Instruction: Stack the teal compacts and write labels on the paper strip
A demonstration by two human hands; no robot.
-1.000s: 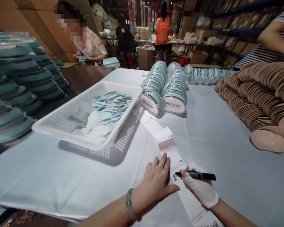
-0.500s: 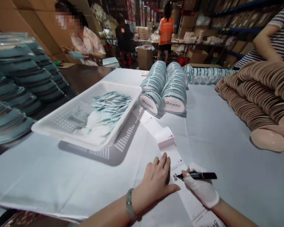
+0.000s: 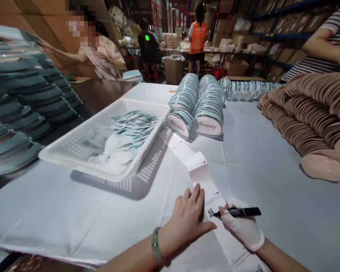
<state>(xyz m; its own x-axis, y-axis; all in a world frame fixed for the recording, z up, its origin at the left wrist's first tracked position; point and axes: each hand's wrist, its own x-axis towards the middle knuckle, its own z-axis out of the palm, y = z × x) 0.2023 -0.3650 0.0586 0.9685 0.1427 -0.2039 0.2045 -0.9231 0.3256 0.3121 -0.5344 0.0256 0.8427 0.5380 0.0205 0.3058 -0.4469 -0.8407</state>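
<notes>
A long white paper strip runs down the table toward me, with a raised fold in its middle. My left hand, wearing a green bangle, lies flat with fingers stretched over the strip's left edge. A white glove, fingertips bare, covers my right hand. It grips a black marker pen, whose tip touches the strip beside black handwritten strokes. More black writing shows at the strip's near end, partly cut off by the frame.
A white perforated basket holds teal-and-white packets. Rows of round teal packages stand behind the strip. Brown spoon-shaped pieces are piled at right, teal packages at left. One person sits across at left; a striped sleeve shows at right.
The marker tip has moved slightly and a few more strokes show on the strip. My left hand stays put. The person at left has stretched an arm toward the teal stack.
</notes>
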